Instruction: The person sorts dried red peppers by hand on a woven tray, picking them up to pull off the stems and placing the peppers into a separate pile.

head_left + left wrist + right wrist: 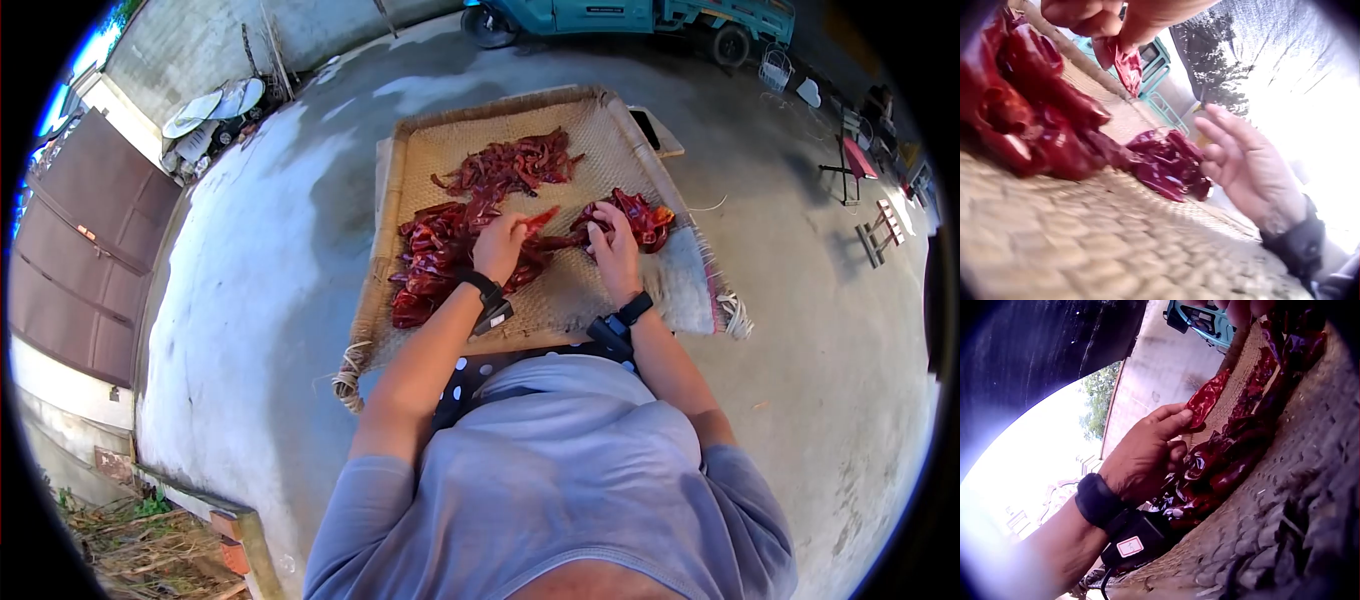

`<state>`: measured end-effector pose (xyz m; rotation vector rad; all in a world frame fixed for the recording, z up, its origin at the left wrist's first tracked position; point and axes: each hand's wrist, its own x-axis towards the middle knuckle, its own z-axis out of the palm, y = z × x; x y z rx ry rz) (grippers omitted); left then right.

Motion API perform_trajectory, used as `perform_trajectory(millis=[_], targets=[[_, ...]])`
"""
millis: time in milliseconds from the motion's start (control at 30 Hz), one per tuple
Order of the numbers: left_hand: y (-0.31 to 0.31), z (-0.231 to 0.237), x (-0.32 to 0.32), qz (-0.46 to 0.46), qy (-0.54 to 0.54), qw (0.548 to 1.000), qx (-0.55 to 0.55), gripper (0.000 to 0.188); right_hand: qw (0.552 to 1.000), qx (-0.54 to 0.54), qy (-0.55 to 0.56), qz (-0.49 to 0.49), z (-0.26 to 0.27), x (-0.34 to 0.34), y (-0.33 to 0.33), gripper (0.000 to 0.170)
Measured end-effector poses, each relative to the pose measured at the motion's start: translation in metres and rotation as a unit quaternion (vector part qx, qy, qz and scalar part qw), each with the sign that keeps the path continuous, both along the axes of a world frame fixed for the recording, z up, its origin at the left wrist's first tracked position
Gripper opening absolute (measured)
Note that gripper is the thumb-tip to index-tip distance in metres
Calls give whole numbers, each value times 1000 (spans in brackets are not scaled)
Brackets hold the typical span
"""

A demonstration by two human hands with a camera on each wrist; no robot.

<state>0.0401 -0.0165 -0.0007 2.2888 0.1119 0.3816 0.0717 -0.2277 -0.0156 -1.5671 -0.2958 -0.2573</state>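
Note:
My left hand (500, 248) pinches a flattened, wrinkled red chili pepper (1209, 399) between thumb and fingertips, raised over the woven tray (545, 305). Below and beside this hand lies a pile of glossy dried red chilies (425, 265) on the tray's left. At the right pile of chilies (650, 228), my right hand (616, 252) hovers close, its fingers loosely bent. The left wrist view shows no chili between the right hand's fingers. Farther back on the tray is a spread of thinner, flatter red chilies (515, 163).
The tray has a raised rim (500, 103), and a pale sheet (678, 285) covers its near right part. A dark phone-like object (645, 128) lies beyond the right rim. A teal cargo vehicle (600, 15) stands at the back, with a small bench (880, 232) to the right.

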Motion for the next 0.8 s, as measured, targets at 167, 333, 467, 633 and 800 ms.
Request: perform_trajectory(millis=[167, 333, 467, 633, 800], targets=[[-19, 8, -10, -137, 26, 986, -87, 22, 995, -3, 28, 95, -3, -1, 0, 20], [-11, -14, 2, -55, -58, 995, 61, 25, 999, -22, 23, -14, -9, 3, -3, 15], [5, -38, 5, -45, -26, 978, 200, 30, 994, -57, 10, -90, -13, 10, -8, 15], [12, -37, 14, -54, 67, 979, 184, 34, 997, -37, 61, -24, 6, -3, -8, 16], [6, -30, 9, -49, 105, 980, 163, 33, 994, -109, 18, 17, -13, 4, -7, 17]])
